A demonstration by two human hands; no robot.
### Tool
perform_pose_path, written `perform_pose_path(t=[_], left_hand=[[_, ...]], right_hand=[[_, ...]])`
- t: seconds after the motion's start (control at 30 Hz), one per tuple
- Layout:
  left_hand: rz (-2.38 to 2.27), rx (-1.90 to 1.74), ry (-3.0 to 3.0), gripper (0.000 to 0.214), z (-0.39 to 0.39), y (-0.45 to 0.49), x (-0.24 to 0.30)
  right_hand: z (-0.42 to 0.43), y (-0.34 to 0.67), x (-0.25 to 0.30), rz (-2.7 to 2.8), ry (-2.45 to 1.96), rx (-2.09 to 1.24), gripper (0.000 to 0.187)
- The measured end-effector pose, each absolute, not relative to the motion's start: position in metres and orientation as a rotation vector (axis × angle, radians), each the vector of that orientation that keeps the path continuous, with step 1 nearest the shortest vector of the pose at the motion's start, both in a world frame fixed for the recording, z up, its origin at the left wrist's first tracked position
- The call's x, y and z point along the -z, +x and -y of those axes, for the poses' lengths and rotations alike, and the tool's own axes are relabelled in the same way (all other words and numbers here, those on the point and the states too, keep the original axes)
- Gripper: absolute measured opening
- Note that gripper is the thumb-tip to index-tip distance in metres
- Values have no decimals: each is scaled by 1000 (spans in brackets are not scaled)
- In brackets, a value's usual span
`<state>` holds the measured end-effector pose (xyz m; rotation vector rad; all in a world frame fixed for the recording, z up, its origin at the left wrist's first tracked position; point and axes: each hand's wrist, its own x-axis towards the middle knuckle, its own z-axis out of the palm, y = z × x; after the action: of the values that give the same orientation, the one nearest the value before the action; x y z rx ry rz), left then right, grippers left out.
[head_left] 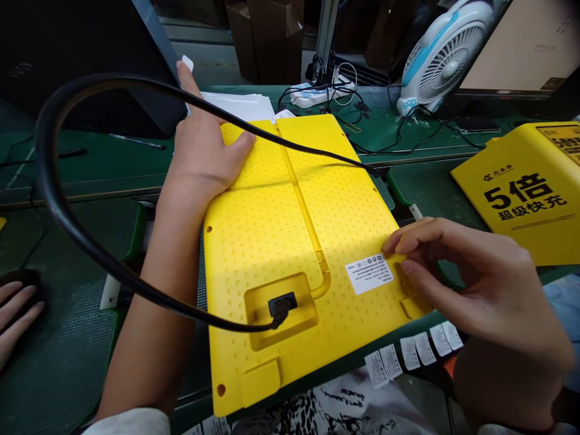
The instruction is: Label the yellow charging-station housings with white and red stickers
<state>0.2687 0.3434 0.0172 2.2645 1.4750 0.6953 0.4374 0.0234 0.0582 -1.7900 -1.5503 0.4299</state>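
A yellow plastic panel with raised dots lies tilted before me. My left hand grips its far left edge, thumb on the dotted face, the other fingers partly hidden. A small white tag shows at the raised index fingertip. My right hand is at the panel's right edge, fingers bent and slightly apart, fingertips beside a printed white label stuck on the panel. I see nothing held in it. A black cable is plugged into a black socket in the panel's recess and loops over my left forearm.
Several small labels hang along the near edge. A yellow box stands at right. Behind are a white fan, a power strip and loose cables. Another person's hand rests on a dark mouse at far left.
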Motion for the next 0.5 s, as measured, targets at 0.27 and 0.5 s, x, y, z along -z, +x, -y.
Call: perform_pose_path(t=[0.27,0.5], left_hand=[[-1456,-688,2263,111,-344,267,-18],[-1458,-657,2265,113,-340,269,-22]], right_hand=[[-24,433,-62,1625,-1813,-411,11],[-23,438,-62,1612,-1769,-592,13]])
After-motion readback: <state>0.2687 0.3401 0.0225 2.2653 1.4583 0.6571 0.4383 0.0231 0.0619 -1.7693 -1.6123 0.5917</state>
